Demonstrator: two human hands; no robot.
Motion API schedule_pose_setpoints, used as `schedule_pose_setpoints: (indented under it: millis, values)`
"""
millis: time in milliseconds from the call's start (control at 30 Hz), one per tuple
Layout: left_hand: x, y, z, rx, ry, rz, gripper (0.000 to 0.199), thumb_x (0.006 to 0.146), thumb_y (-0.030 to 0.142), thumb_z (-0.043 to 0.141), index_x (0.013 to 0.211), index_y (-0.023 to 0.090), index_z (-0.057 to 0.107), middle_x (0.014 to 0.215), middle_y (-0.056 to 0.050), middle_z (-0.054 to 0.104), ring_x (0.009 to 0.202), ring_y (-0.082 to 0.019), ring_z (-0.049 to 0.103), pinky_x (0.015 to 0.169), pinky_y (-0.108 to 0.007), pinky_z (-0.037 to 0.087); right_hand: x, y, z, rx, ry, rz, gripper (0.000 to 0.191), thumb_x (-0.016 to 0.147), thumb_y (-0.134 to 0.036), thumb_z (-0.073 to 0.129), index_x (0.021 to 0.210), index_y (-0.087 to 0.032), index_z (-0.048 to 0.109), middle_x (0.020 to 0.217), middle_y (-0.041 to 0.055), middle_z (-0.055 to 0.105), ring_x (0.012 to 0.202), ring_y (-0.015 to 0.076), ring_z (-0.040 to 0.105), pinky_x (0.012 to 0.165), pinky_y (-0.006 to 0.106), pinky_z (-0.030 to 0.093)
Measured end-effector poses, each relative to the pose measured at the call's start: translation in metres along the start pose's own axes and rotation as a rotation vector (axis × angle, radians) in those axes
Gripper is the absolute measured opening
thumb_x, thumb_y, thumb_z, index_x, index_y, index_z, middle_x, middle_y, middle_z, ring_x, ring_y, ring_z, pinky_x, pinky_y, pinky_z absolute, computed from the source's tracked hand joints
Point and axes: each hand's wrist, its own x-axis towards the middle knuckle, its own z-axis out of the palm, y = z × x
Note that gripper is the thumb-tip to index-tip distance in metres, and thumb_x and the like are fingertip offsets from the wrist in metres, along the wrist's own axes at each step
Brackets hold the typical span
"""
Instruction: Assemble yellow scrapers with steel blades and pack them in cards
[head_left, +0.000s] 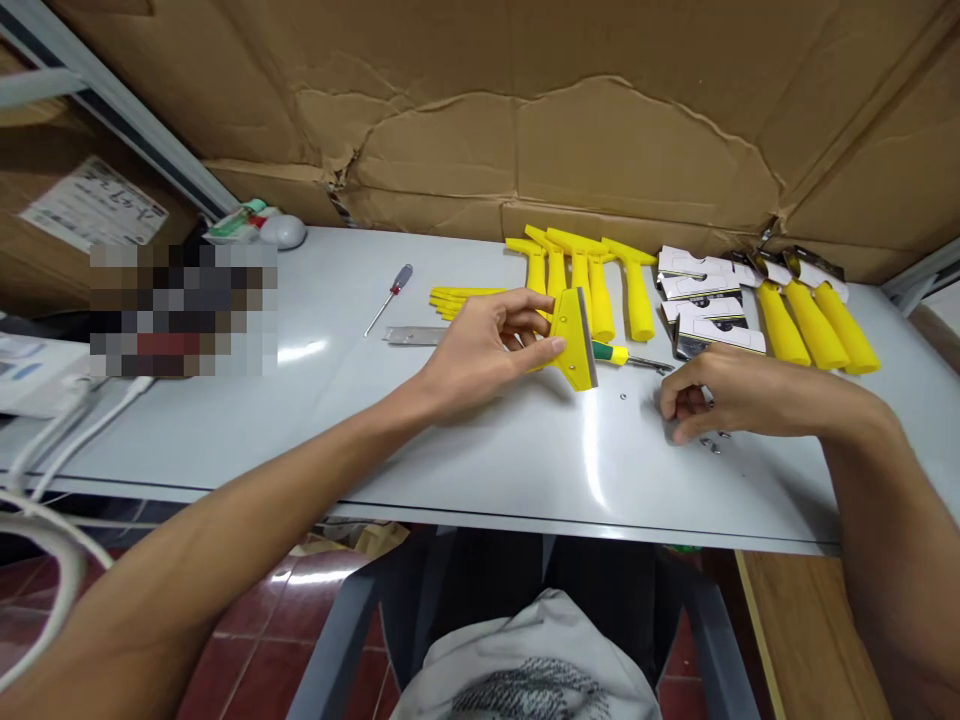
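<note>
My left hand (484,345) is closed on a yellow scraper (571,345), held above the table with its metal blade edge facing right. Two small screw heads show on the scraper's face. Lower on the right, my right hand (724,390) is at the tabletop, its fingers curled together; what they hold, if anything, is hidden. Beside those fingers lie several small metal fasteners (712,446), and one small nut-like piece (622,397) sits apart to the left. Behind the scraper lies a green and yellow screwdriver (616,354), its shaft pointing toward my right hand.
Several yellow scraper handles (637,300) lie at the back, beside white and black blade covers (709,290) and more yellow handles (847,330). A small screwdriver (390,298), metal blades (412,336) and flat yellow pieces (450,298) are left of centre. Cardboard (525,140) stands behind the table.
</note>
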Motion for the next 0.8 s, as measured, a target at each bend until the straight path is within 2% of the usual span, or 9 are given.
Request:
schedule_pose_setpoints:
  millis: [133,300,367,467,533,633,800]
  values:
    - [0.0,-0.002,-0.001,-0.006,0.018,-0.026,0.048,0.08,0.041,0.087,0.12,0.016,0.074,0.101,-0.006,0.081,0.082,-0.017,0.07,0.077,-0.032,0.055,0.005,-0.01,0.0,-0.013,0.004,-0.017,0.015,0.091,-0.026,0.068,0.091,-0.027,0.083,0.08,-0.0038,0.078,0.069,0.0128,0.069,0.067,0.025,0.047]
    - [-0.001,0.0,0.0,-0.042,0.001,-0.036,0.05,0.076,0.039,0.09,0.118,0.016,0.074,0.096,-0.005,0.081,0.083,-0.018,0.072,0.077,-0.031,0.056,0.015,-0.018,0.01,-0.06,0.106,-0.085,0.017,0.084,-0.015,0.064,0.09,-0.022,0.078,0.077,-0.0033,0.075,0.065,0.0115,0.065,0.065,0.026,0.046]
    - [-0.002,0.002,0.001,-0.053,-0.014,-0.027,0.05,0.077,0.04,0.089,0.118,0.016,0.074,0.095,-0.005,0.081,0.084,-0.018,0.072,0.077,-0.031,0.056,0.019,-0.02,0.016,-0.064,0.187,-0.142,0.016,0.082,-0.013,0.063,0.087,-0.021,0.076,0.079,-0.0024,0.075,0.065,0.0115,0.064,0.065,0.027,0.046]
    - [-0.004,0.005,0.002,-0.04,-0.047,0.002,0.047,0.079,0.04,0.087,0.117,0.015,0.074,0.093,-0.005,0.081,0.084,-0.019,0.073,0.078,-0.032,0.057,0.024,-0.024,0.021,-0.02,0.398,-0.243,0.011,0.084,-0.015,0.065,0.085,-0.02,0.074,0.084,-0.0001,0.077,0.071,0.0127,0.066,0.069,0.028,0.049]
    - [-0.005,0.006,0.003,-0.028,-0.071,0.035,0.044,0.081,0.041,0.085,0.116,0.015,0.075,0.091,-0.004,0.08,0.084,-0.019,0.073,0.079,-0.032,0.057,0.026,-0.027,0.023,0.074,0.543,-0.273,0.007,0.087,-0.019,0.068,0.086,-0.02,0.075,0.085,0.0009,0.078,0.071,0.0133,0.067,0.07,0.029,0.052]
    - [-0.007,0.008,0.004,-0.029,-0.113,0.076,0.042,0.082,0.041,0.084,0.114,0.016,0.075,0.091,-0.004,0.081,0.085,-0.019,0.074,0.082,-0.033,0.059,0.029,-0.032,0.027,0.332,0.675,-0.261,0.004,0.087,-0.024,0.076,0.085,-0.021,0.076,0.085,0.0014,0.079,0.069,0.0136,0.068,0.066,0.029,0.055]
    - [-0.013,0.012,0.006,-0.012,-0.167,0.093,0.044,0.084,0.041,0.083,0.119,0.018,0.07,0.091,-0.004,0.082,0.083,-0.019,0.077,0.074,-0.031,0.057,0.041,-0.043,0.039,0.851,0.725,-0.242,0.012,0.085,-0.031,0.086,0.091,-0.022,0.08,0.074,0.0004,0.074,0.057,0.012,0.065,0.052,0.027,0.052]
